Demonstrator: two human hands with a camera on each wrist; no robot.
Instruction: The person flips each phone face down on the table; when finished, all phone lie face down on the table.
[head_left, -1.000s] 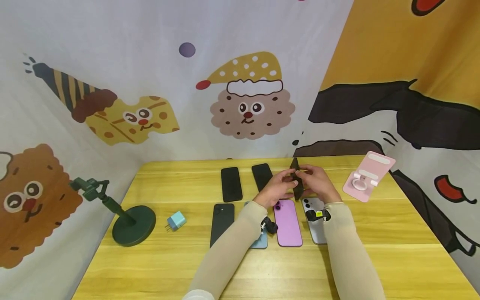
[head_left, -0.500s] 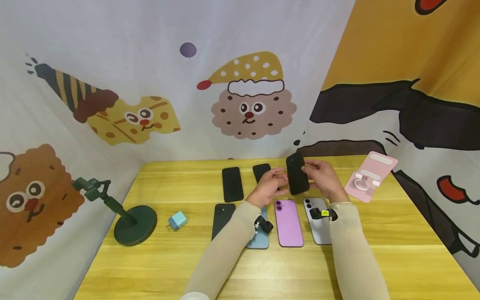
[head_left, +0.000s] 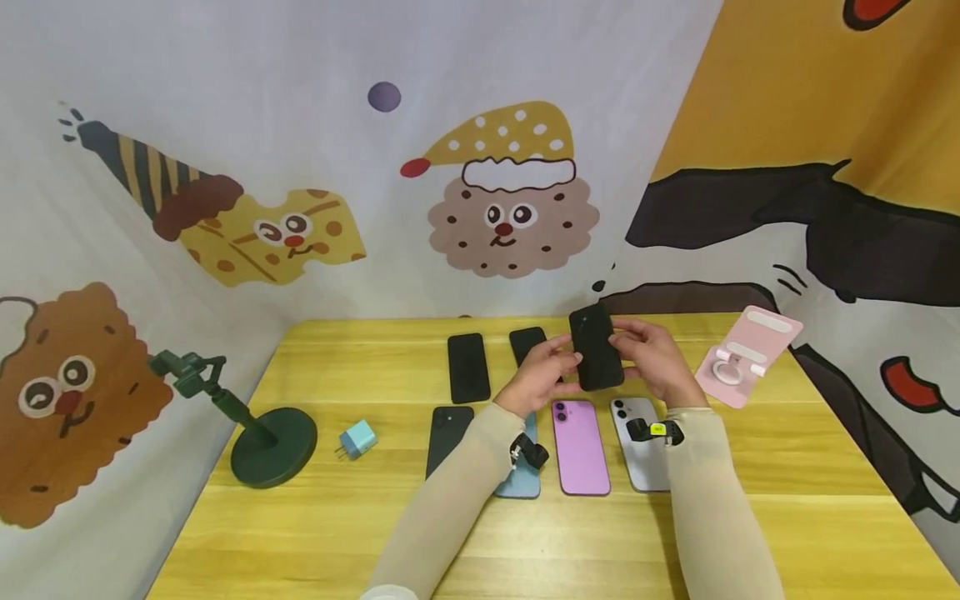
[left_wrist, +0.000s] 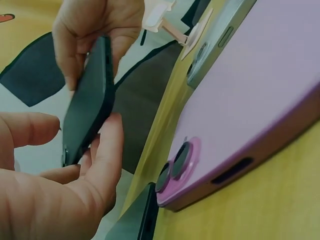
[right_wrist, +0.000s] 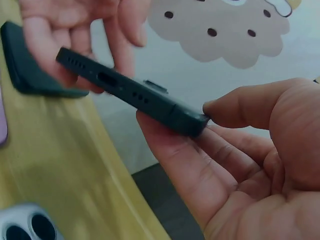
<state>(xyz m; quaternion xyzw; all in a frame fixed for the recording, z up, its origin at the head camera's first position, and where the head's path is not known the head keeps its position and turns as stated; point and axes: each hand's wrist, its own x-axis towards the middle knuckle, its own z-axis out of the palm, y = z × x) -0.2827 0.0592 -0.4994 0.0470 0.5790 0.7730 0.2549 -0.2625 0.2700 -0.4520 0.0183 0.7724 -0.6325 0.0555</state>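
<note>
A black smartphone [head_left: 597, 354] is held tilted above the far part of the table, its camera side toward me. My right hand [head_left: 662, 360] pinches it by the right edge, thumb on the camera side and fingers behind, as the right wrist view shows. At the other edge is my left hand [head_left: 531, 377]. Its fingers reach behind the phone, while the thumb [left_wrist: 37, 129] stands just off it in the left wrist view. Below lie a pink phone [head_left: 581, 447], a white phone [head_left: 636, 446] and a blue phone [head_left: 525, 475], partly covered by my left wrist.
Two more black phones lie behind, one bare phone [head_left: 468, 368] and one phone [head_left: 527, 340] partly behind my left hand. A dark phone [head_left: 448, 429] is front left. A blue charger [head_left: 358, 438], green stand [head_left: 273, 447] and pink stand [head_left: 742, 357] flank them.
The phone has turned from edge-on to showing its camera side. My left hand moved off its edge, then came back close to it; the right hand kept its grip.
</note>
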